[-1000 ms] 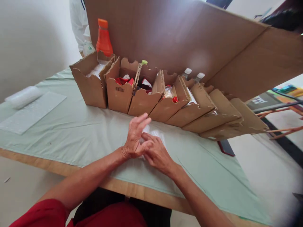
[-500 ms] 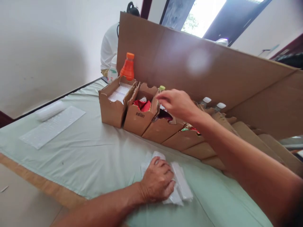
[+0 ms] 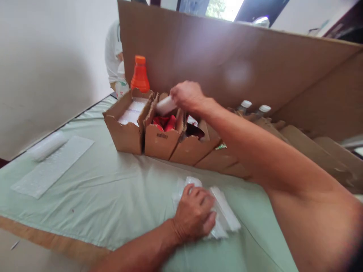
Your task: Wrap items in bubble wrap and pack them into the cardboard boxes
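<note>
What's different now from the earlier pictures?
The right hand has left the left hand and moved forward over the boxes, then leftward; it now holds a whitish roll at the second box from the left. The left hand stays on the clear plastic; the orange bottle stands as before.

Green-clothed table (image 3: 113, 189) bearing cardboard boxes (image 3: 121, 136).

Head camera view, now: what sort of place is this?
Probably a makeshift indoor packing or sorting station: a table under pale green cloth, a row of open cardboard bins holding assorted items, and what looks like a strip of bubble wrap.
</note>
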A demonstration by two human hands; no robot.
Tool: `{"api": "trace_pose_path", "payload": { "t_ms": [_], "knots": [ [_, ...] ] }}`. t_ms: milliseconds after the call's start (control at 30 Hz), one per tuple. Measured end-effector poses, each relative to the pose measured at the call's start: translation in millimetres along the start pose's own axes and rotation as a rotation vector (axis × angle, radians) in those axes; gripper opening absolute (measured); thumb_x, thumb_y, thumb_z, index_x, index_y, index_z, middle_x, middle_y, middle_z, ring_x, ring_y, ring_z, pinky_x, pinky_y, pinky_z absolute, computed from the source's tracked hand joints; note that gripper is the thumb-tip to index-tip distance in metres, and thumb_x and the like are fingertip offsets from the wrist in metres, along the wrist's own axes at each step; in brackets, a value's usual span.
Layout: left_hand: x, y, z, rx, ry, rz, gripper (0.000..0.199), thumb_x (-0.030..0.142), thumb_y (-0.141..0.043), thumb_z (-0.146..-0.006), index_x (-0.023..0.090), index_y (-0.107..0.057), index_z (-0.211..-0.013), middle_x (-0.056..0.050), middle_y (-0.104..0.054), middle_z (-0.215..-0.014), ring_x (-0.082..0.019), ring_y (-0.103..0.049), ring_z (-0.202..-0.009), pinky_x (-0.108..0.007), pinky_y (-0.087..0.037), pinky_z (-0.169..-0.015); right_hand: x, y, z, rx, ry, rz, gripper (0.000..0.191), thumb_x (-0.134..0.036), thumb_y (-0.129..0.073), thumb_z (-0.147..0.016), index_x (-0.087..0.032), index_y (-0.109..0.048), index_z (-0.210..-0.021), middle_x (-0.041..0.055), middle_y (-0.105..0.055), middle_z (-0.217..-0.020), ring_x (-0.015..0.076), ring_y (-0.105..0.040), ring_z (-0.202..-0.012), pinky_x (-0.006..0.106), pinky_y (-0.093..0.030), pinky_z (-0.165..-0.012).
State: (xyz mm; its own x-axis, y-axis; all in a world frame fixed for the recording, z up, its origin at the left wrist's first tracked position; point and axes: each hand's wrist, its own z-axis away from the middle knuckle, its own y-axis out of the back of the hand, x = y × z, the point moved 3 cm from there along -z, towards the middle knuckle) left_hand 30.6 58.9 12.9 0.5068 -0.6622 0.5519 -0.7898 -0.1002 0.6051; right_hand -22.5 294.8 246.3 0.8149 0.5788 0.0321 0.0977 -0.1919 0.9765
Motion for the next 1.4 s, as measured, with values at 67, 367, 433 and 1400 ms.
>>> {"api": "trace_pose_path", "payload": {
  "t_ms": [67,367,433,1400],
  "knots": [
    [1.8,5.3,2.2,0.104,0.0,-0.013,0.054,0.036,-0.062,-0.086,0.017,-0.054,-0.136,-0.018,-0.064,-0.135,-0.033,-0.058,-0.125,-0.058,-0.034,-0.115,14.2,30.6,54.1,0.155,-0.137,0.057,0.037,-0.019,-0.047,-0.098,-0.01,-0.073,-0.123,0.0154,-0.068,-0.119,0.0341,-0.062,-0.119,0.049,-0.044,-0.102],
    [6.8,19.4,8.5,0.326,-0.05,-0.119,0.092,0.054,-0.057,-0.087,0.025,-0.01,-0.161,-0.02,-0.032,-0.16,-0.039,-0.034,-0.148,-0.066,-0.018,-0.121,19.2,-43.6,338.8,0.381,-0.222,0.11,0.021,-0.019,-0.053,-0.095,-0.023,-0.074,-0.097,0.0074,-0.068,-0.092,0.0242,-0.06,-0.085,0.037,-0.041,-0.075],
    [9.3,23.0,9.5,0.312,-0.094,-0.122,0.086,0.056,-0.051,-0.091,0.026,-0.012,-0.161,-0.019,-0.032,-0.161,-0.038,-0.035,-0.148,-0.064,-0.019,-0.122,9.9,-81.4,356.3,0.177,-0.16,0.122,0.018,-0.013,-0.056,-0.09,-0.022,-0.072,-0.088,0.0073,-0.07,-0.091,0.0241,-0.057,-0.083,0.038,-0.037,-0.074],
    [0.0,-1.0,-4.6,0.017,0.025,-0.135,0.034,0.043,-0.052,-0.089,0.015,-0.063,-0.106,-0.012,-0.066,-0.114,-0.031,-0.056,-0.12,-0.059,-0.037,-0.112,-117.6,-32.3,-63.7,-0.324,0.306,-0.002,0.012,-0.026,-0.081,-0.073,-0.016,-0.073,-0.072,0.008,-0.073,-0.081,0.0278,-0.07,-0.088,0.039,-0.052,-0.08]
  ]
}}
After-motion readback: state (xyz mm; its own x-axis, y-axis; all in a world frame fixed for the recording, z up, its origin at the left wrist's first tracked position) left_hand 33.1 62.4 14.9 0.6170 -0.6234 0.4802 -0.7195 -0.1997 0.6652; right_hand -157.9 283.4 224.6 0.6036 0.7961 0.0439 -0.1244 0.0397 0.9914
